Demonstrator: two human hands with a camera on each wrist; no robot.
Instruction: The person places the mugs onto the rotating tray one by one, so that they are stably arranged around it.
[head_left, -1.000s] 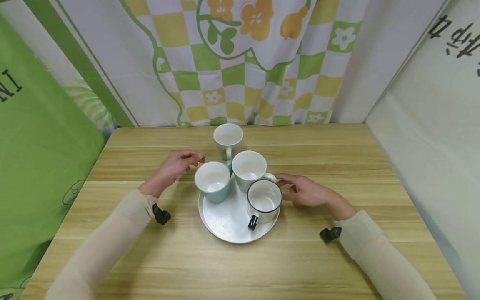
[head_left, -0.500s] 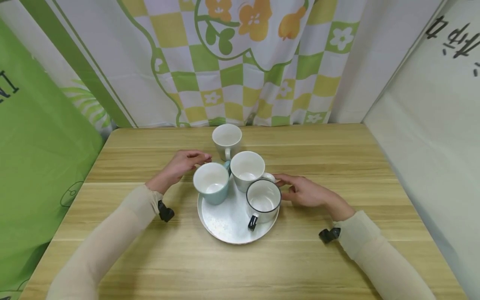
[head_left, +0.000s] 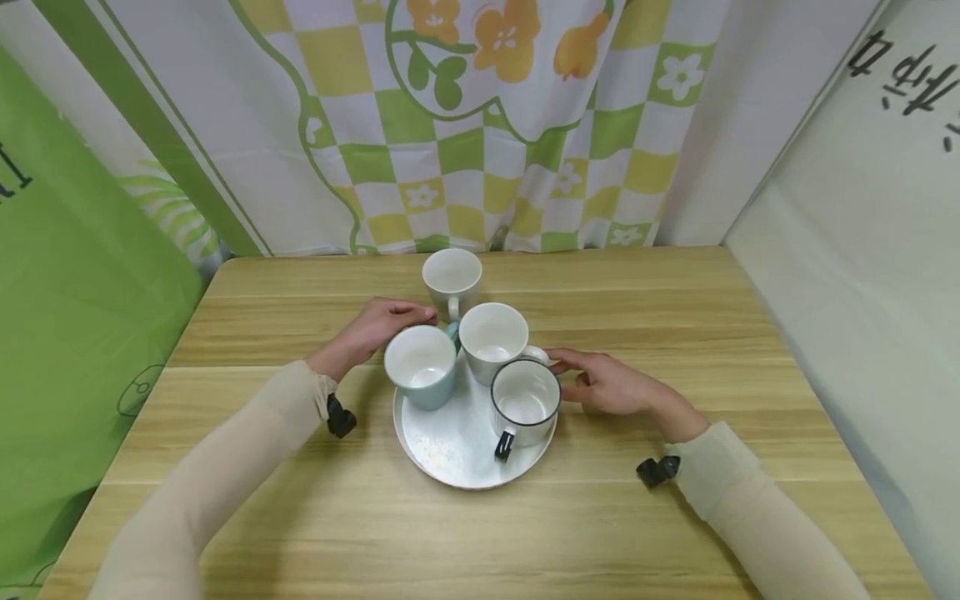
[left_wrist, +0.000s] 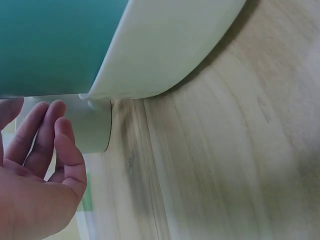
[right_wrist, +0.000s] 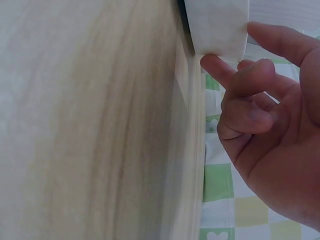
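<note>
Three mugs stand on a round white tray [head_left: 442,454]: a light blue mug [head_left: 431,392] at left, a white mug [head_left: 483,350] at the back, and a black-rimmed white mug [head_left: 527,412] at right. Behind them another white mug [head_left: 452,279] stands on the table, its handle facing the tray. My left hand [head_left: 378,329] reaches past the light blue mug towards that rear mug's handle; its fingers [left_wrist: 35,140] are loosely bent and hold nothing. My right hand [head_left: 611,383] is beside the tray, fingertips touching the black-rimmed mug and close to the white mug's handle.
The wooden table [head_left: 675,533] extends around the tray. A checked curtain [head_left: 480,167] hangs at its back edge, with a green cloth [head_left: 90,292] at left and a white cloth [head_left: 862,250] at right. Small black cameras sit on both wrists.
My left hand has moved right, behind the light blue mug and nearer the rear mug's handle. The right hand stays in place at the mugs, which stand as before.
</note>
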